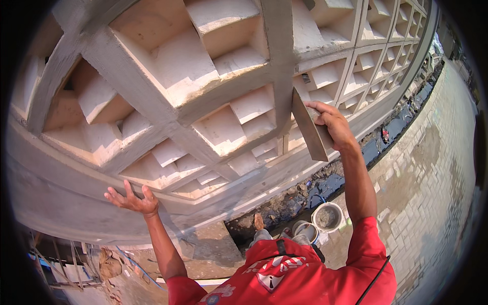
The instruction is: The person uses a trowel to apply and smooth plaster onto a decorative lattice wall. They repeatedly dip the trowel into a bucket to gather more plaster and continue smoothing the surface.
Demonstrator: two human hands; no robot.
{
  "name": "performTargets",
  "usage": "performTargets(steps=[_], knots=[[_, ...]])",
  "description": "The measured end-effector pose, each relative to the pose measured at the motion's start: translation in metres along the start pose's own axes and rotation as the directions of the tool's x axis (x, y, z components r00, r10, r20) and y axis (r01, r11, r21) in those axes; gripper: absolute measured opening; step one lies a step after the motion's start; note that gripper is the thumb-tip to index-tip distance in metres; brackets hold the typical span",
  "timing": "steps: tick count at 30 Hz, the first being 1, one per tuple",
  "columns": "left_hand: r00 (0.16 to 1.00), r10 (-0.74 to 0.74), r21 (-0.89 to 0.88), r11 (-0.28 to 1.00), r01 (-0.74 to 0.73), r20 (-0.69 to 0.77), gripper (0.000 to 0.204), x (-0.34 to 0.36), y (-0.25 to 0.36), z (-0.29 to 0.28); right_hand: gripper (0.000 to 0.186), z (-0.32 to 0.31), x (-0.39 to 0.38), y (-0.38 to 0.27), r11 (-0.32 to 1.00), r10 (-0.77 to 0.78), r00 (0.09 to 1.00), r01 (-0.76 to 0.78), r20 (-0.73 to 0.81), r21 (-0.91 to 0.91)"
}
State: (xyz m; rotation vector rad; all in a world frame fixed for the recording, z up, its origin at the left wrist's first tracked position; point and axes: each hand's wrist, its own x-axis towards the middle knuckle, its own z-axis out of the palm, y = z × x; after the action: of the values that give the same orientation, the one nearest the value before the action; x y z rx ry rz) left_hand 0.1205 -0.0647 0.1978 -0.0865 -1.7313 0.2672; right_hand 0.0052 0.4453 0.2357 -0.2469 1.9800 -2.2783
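In front of me stands a wall of pale openwork concrete blocks (188, 66), with grey mortar bands (281, 76) between them. My right hand (334, 126) is closed round a flat rectangular plastering trowel (308, 129). The trowel's blade is tilted, its upper corner close to a vertical mortar band; whether it touches cannot be made out. At the lower left, my left hand (133, 200) is spread, with nothing in it, beside the smooth grey ledge (168, 200) under the blocks.
Below the wall runs a ditch with dark water (333, 184). A bucket of grey mortar (328, 217) and a second bucket (306, 232) stand near my feet. Paving blocks (422, 203) stretch along the right. Sticks and debris (109, 267) lie at the lower left.
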Motion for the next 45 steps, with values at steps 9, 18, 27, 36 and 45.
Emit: performTargets(steps=[9,18,27,36,45], knots=[[1.0,0.002,0.011,1.0,-0.002,0.002,0.051,-0.002,-0.002,0.002,0.061,-0.016,-0.029,0.01,0.92,-0.202,0.971,0.233,-0.128,0.315],[1.0,0.02,-0.017,1.0,-0.02,-0.008,0.051,0.0,0.0,0.003,0.063,0.063,-0.071,0.118,0.776,-0.369,0.916,0.208,-0.16,-0.596],[1.0,0.031,-0.022,0.999,-0.031,-0.004,0.049,0.001,-0.003,0.0,0.062,0.101,-0.025,0.119,0.847,-0.444,0.784,0.211,-0.433,-0.487],[1.0,-0.013,-0.04,0.999,0.013,0.004,0.046,-0.009,-0.009,0.007,0.06,0.142,-0.081,0.127,0.754,-0.379,0.901,0.168,-0.213,-0.635],[0.997,-0.039,-0.067,0.997,0.043,0.064,0.043,-0.016,-0.013,0.002,0.046,0.105,-0.078,0.019,0.133,-0.406,0.893,0.268,0.195,-0.954]])
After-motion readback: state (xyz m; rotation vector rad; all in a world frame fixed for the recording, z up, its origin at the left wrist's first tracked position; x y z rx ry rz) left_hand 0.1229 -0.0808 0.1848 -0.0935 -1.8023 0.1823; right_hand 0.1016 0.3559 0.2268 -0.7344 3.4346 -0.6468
